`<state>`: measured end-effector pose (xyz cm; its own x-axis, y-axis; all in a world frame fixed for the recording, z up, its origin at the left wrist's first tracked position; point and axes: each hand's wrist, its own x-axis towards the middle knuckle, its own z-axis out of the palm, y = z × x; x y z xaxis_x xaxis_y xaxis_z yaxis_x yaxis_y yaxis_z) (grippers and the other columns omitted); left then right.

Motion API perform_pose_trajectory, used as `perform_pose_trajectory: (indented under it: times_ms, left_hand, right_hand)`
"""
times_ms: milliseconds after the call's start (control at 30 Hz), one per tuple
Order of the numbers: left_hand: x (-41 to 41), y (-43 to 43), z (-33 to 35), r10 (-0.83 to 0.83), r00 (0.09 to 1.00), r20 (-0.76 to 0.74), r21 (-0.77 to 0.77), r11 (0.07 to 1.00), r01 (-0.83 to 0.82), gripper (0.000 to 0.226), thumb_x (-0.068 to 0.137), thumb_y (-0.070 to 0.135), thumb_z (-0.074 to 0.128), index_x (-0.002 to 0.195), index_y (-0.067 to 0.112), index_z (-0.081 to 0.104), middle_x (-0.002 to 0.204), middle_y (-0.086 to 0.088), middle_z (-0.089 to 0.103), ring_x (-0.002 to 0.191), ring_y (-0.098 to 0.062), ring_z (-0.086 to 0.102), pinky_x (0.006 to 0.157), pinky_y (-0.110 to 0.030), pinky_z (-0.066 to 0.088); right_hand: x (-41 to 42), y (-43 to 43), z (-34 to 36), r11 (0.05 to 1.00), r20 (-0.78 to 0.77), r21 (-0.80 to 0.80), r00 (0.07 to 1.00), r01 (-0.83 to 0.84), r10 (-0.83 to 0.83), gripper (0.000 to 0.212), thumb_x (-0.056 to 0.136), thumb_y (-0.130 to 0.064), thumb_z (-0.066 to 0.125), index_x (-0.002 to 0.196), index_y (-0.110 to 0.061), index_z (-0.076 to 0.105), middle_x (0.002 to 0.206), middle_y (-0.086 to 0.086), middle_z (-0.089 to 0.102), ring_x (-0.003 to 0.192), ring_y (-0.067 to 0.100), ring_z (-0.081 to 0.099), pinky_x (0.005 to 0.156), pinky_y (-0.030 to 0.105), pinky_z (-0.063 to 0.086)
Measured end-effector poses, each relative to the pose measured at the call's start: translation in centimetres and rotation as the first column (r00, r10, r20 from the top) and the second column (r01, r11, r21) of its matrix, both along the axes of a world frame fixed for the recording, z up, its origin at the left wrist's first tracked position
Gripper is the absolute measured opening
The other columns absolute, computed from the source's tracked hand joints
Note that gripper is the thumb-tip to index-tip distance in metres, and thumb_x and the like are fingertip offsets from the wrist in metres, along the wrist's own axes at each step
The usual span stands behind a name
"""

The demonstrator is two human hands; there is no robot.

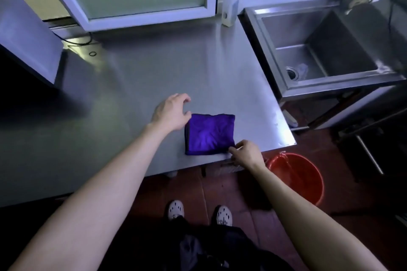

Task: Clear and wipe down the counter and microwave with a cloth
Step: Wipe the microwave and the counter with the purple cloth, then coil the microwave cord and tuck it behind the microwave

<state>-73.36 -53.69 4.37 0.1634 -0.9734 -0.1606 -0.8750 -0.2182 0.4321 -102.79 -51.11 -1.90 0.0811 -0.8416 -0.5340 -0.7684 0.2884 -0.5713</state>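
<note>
Purple cloth [210,134], one, left hand [171,112] beside, right hand [247,153] pinching

Single head-worn view — steeply down and forward over the counter [136,77], close above.

We see the desk [132,86] as brushed metal, smooth, with a dull sheen that turns to bright glare near its right corner. On it the cloth [209,134] is soft, matt purple fabric with a darker stitched edge. The sink [293,28] is the same bare metal, shinier on its walls. We take the bucket [308,182] for glossy red plastic, the floor [187,187] for smooth reddish tile, and the microwave [24,35] for smooth, matt grey on top.
</note>
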Motion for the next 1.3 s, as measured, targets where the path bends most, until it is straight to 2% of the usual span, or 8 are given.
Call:
perform_pose_trajectory:
  times_ms: [67, 133, 233, 333, 600, 800, 1033, 1300]
  left_hand:
    - [-0.3, 4.5, -4.6, 0.169, 0.985, 0.021, 0.149, 0.974, -0.170, 0.025, 0.087, 0.044, 0.071, 0.109, 0.033, 0.066, 0.114, 0.002, 0.076, 0.102, -0.025, 0.073, 0.091, -0.041, 0.060]
    - [-0.9, 7.5, -7.7, 0.314, 0.949, 0.034, 0.295, 0.904, -0.310, 0.021, 0.091, 0.050, 0.070, 0.103, 0.033, 0.070, 0.115, 0.000, 0.078, 0.106, -0.028, 0.073, 0.092, -0.037, 0.060]
    - [-2.3, 8.6, -10.3, 0.440, 0.898, -0.015, 0.422, 0.817, -0.394, 0.042, 0.096, 0.061, 0.063, 0.095, 0.021, 0.078, 0.110, -0.007, 0.080, 0.105, -0.032, 0.074, 0.085, -0.032, 0.057]
    - [-3.2, 7.7, -12.1, 0.573, 0.815, -0.085, 0.478, 0.741, -0.471, 0.066, 0.090, 0.074, 0.057, 0.074, 0.013, 0.075, 0.078, -0.006, 0.080, 0.076, -0.026, 0.078, 0.076, -0.039, 0.066]
    - [-5.6, 7.6, -10.4, 0.486, 0.873, -0.048, 0.543, 0.746, -0.385, 0.040, 0.080, 0.049, 0.063, 0.073, 0.013, 0.078, 0.069, 0.000, 0.077, 0.074, -0.023, 0.076, 0.076, -0.033, 0.064]
    - [-4.8, 9.1, -8.8, 0.363, 0.926, -0.105, 0.615, 0.755, -0.226, 0.023, 0.087, 0.039, 0.065, 0.087, 0.018, 0.076, 0.077, -0.001, 0.081, 0.079, -0.028, 0.080, 0.075, -0.040, 0.068]
    - [0.6, 11.3, -3.4, 0.062, 0.965, 0.255, 0.275, 0.952, -0.134, 0.019, 0.096, 0.046, 0.061, 0.106, 0.031, 0.065, 0.111, 0.004, 0.073, 0.105, -0.026, 0.071, 0.090, -0.039, 0.056]
    - [14.2, 12.8, 2.0, 0.083, 0.877, 0.474, 0.036, 0.993, -0.114, 0.019, 0.097, 0.039, 0.064, 0.106, 0.022, 0.068, 0.113, -0.003, 0.072, 0.106, -0.031, 0.072, 0.087, -0.042, 0.056]
  right_hand:
    - [-2.0, 0.7, -2.1, 0.999, -0.122, 0.019, 0.992, 0.027, -0.024, 0.030, 0.089, -0.035, 0.068, 0.105, -0.010, 0.070, 0.105, 0.015, 0.077, 0.105, 0.036, 0.071, 0.089, 0.038, 0.056]
    - [-2.5, 1.6, -2.8, 0.999, -0.137, -0.014, 0.990, 0.036, -0.038, 0.027, 0.090, -0.035, 0.065, 0.102, -0.012, 0.070, 0.104, 0.017, 0.075, 0.103, 0.039, 0.070, 0.085, 0.040, 0.055]
    - [-1.7, 1.7, -3.6, 0.996, -0.130, -0.072, 0.990, 0.050, -0.060, 0.031, 0.091, -0.045, 0.063, 0.094, -0.014, 0.069, 0.092, 0.015, 0.075, 0.092, 0.037, 0.070, 0.077, 0.039, 0.053]
    - [-0.4, 0.6, -4.2, 0.997, -0.138, -0.058, 0.989, 0.054, -0.062, 0.045, 0.092, -0.054, 0.055, 0.078, -0.012, 0.064, 0.070, 0.010, 0.066, 0.077, 0.038, 0.063, 0.068, 0.037, 0.045]
    - [-1.4, -0.7, -4.7, 0.995, -0.205, 0.007, 0.974, -0.095, 0.094, 0.035, 0.086, -0.033, 0.063, 0.065, -0.005, 0.062, 0.057, 0.009, 0.054, 0.063, 0.031, 0.057, 0.059, 0.038, 0.043]
    - [-2.1, -1.8, -2.4, 0.959, -0.342, -0.041, 0.906, -0.281, 0.250, 0.029, 0.091, -0.037, 0.064, 0.098, -0.009, 0.066, 0.098, 0.015, 0.069, 0.096, 0.037, 0.069, 0.071, 0.035, 0.045]
    - [6.6, -2.6, 0.5, 0.757, -0.452, -0.176, 0.735, -0.629, 0.506, 0.018, 0.100, -0.019, 0.052, 0.113, -0.009, 0.060, 0.115, 0.014, 0.070, 0.103, 0.038, 0.068, 0.071, 0.037, 0.039]
    - [23.3, -2.1, 4.0, 0.491, -0.432, -0.326, 0.589, -0.808, 0.683, 0.023, 0.102, -0.025, 0.051, 0.118, -0.012, 0.062, 0.120, 0.011, 0.067, 0.108, 0.037, 0.066, 0.082, 0.040, 0.050]
